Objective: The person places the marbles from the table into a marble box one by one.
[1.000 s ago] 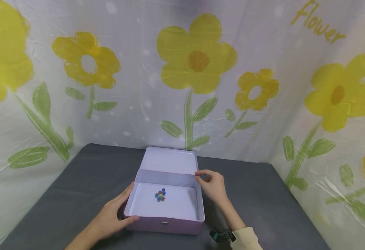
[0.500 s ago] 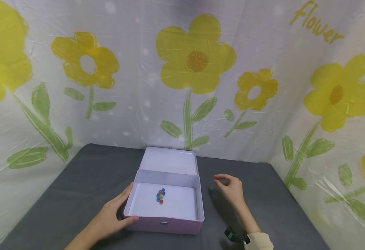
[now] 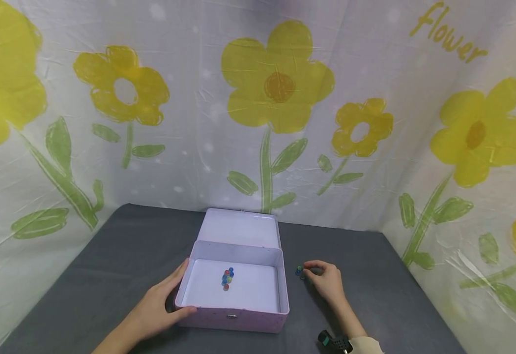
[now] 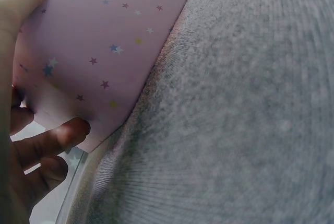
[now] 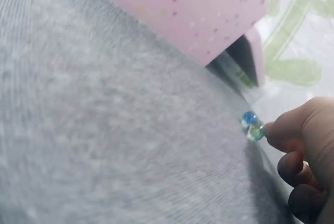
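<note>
In the head view a pink star-printed box stands with its lid tipped back and its white inside showing. Several small glass marbles, blue, red and yellow-green, lie together on its floor. My left hand holds the box's left side, thumb over the front rim and fingers along the wall. Right of the box, my right hand is low at a few blue and green marbles on the cloth. In the right wrist view a fingertip meets the greenish marble; its grip on it is unclear.
Dark grey cloth covers the table. Behind and to the right hangs a white curtain printed with yellow flowers. A dark watch band is on the right wrist.
My right hand has gone from the box's right rim out to the right, then down to the marbles on the cloth. Inside the box a red marble has rolled frontward. My left hand stays put.
</note>
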`<state>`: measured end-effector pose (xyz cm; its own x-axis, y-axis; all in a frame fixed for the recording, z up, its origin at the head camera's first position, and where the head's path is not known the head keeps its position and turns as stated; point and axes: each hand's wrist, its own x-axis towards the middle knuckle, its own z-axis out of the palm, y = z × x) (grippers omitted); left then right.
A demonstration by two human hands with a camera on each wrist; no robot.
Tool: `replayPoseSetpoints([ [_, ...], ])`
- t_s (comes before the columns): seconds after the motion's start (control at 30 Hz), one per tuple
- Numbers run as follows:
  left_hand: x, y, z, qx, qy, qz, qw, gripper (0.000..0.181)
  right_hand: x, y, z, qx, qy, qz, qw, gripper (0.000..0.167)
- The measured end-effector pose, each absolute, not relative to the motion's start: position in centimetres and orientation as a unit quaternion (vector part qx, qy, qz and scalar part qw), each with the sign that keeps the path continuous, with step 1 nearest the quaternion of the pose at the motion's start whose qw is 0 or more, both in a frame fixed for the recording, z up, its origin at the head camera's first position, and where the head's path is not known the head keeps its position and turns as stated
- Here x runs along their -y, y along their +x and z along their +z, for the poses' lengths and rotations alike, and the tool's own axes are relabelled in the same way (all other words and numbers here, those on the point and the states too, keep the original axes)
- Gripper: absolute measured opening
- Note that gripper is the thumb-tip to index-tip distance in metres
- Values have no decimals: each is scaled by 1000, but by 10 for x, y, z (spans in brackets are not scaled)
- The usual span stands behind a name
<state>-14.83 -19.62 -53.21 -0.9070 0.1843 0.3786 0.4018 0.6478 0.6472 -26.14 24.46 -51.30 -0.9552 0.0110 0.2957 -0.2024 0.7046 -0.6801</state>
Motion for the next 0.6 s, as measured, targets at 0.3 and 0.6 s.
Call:
replayPoseSetpoints([
  [0.3,199,-150,-533,896,-166,-384,146,109,-243,-264,-520,915,50,371,149,9],
  [0.6,197,-148,-530,895,-162,-394,136,109,-251,-261,-518,905,65,398,133,8],
])
